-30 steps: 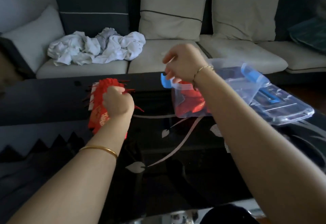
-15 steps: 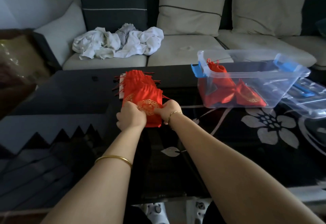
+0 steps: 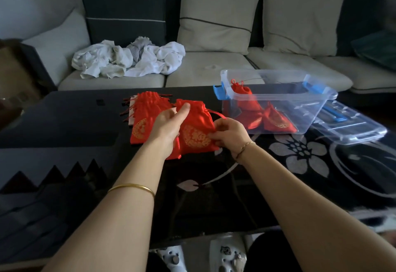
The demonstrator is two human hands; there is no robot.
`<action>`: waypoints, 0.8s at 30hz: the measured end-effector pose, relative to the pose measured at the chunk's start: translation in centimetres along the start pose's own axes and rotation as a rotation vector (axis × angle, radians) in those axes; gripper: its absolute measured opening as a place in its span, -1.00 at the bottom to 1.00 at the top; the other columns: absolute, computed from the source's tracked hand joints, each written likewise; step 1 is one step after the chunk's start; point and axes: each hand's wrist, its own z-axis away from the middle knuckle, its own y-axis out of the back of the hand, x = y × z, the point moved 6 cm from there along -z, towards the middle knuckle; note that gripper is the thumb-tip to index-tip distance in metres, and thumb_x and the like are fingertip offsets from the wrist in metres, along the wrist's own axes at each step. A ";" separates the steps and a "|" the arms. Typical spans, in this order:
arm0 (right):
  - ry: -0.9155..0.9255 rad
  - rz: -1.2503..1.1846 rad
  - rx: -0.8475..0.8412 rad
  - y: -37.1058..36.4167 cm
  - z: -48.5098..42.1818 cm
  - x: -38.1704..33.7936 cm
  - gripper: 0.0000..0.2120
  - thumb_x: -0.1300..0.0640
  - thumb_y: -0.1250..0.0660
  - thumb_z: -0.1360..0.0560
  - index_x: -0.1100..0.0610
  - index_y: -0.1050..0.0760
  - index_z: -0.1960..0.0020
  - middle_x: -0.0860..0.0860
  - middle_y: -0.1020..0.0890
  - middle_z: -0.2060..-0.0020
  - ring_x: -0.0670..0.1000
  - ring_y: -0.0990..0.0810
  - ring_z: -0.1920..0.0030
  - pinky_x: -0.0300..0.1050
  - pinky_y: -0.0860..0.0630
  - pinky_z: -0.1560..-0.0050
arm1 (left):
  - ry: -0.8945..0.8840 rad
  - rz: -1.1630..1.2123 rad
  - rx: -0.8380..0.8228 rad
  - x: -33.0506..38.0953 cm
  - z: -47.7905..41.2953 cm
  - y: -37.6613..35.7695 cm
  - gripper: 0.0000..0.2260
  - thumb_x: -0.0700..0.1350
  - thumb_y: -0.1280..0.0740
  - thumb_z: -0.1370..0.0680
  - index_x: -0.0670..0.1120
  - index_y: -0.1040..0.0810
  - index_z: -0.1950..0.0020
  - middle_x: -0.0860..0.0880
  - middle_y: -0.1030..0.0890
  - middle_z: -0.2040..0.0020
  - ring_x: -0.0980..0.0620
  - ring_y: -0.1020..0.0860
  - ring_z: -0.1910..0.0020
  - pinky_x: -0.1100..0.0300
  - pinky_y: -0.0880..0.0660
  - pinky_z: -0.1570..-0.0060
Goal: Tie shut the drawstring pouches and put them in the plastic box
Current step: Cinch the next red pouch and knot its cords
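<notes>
1. A pale sofa fills the top of the frame.
2. A black table spans the middle.
3. The clear plastic box stands centre right, with red pouches inside.
4. A stack of pouches lies left of centre.
5. At centre, the left hand grips the open pouch by its upper edge. The right hand pinches its right side with curled fingers.

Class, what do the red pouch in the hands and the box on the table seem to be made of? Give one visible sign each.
Red pouch: probably satin-like cloth, glossy; it folds softly and catches light. Plastic box: clear, smooth hard plastic, it seems; pouches inside show through its walls.
</notes>
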 end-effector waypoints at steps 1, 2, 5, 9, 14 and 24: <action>0.001 -0.004 0.019 1.5 0.4 0.0 -0.70 0.49 -0.34 -0.35 0.11 -0.43 0.29 0.03 -0.51 0.36 0.00 -0.48 0.38 -0.19 -0.47 0.37 | 0.008 0.049 -0.048 0.4 0.5 -1.2 -0.83 0.10 -0.37 -0.49 0.02 -0.53 0.08 0.05 -0.52 0.08 0.06 -0.46 0.02 0.18 -0.38 0.07; 0.006 -0.004 0.032 2.5 0.7 0.0 -0.70 0.49 -0.35 -0.35 0.11 -0.43 0.29 0.03 -0.52 0.35 -0.01 -0.49 0.37 -0.19 -0.48 0.37 | 0.012 0.075 -0.075 0.7 0.7 -1.9 -0.85 0.10 -0.37 -0.49 0.04 -0.52 0.13 0.06 -0.51 0.12 0.07 -0.44 0.11 0.21 -0.35 0.20; 0.035 0.068 0.102 5.7 1.4 0.3 -0.69 0.48 -0.37 -0.33 0.08 -0.45 0.28 0.03 -0.54 0.29 0.03 -0.51 0.30 -0.07 -0.50 0.28 | 0.002 0.063 -0.121 0.7 1.1 -4.1 -0.89 0.07 -0.35 -0.52 0.06 -0.51 0.08 0.08 -0.49 0.18 0.13 -0.38 0.31 0.28 -0.28 0.39; 0.043 0.137 0.151 8.1 2.5 0.9 -0.68 0.47 -0.34 -0.33 0.05 -0.50 0.21 0.09 -0.59 0.16 0.09 -0.58 0.13 0.01 -0.57 0.06 | -0.019 -0.005 -0.156 -0.3 1.7 -6.3 -0.86 0.00 -0.35 -0.53 0.02 -0.52 0.21 0.07 -0.47 0.28 0.13 -0.38 0.40 0.28 -0.28 0.45; -0.033 -0.107 0.180 9.9 3.9 0.4 -0.74 0.43 -0.23 -0.42 0.16 -0.49 -0.02 0.13 -0.56 0.19 -0.04 -0.49 0.27 -0.19 -0.44 0.32 | -0.013 -0.039 -0.116 -0.7 1.9 -7.1 -0.83 -0.01 -0.33 -0.55 0.01 -0.52 0.24 0.07 -0.50 0.27 0.12 -0.43 0.36 0.27 -0.31 0.40; -0.190 -0.243 0.090 10.0 4.5 0.3 -0.89 0.27 -0.27 -0.46 0.12 -0.54 0.16 0.03 -0.60 0.38 -0.07 -0.47 0.46 -0.24 -0.34 0.41 | -0.020 -0.058 -0.087 -0.4 1.7 -5.9 -0.85 -0.01 -0.34 -0.54 0.01 -0.53 0.21 0.06 -0.52 0.23 0.12 -0.45 0.32 0.25 -0.34 0.38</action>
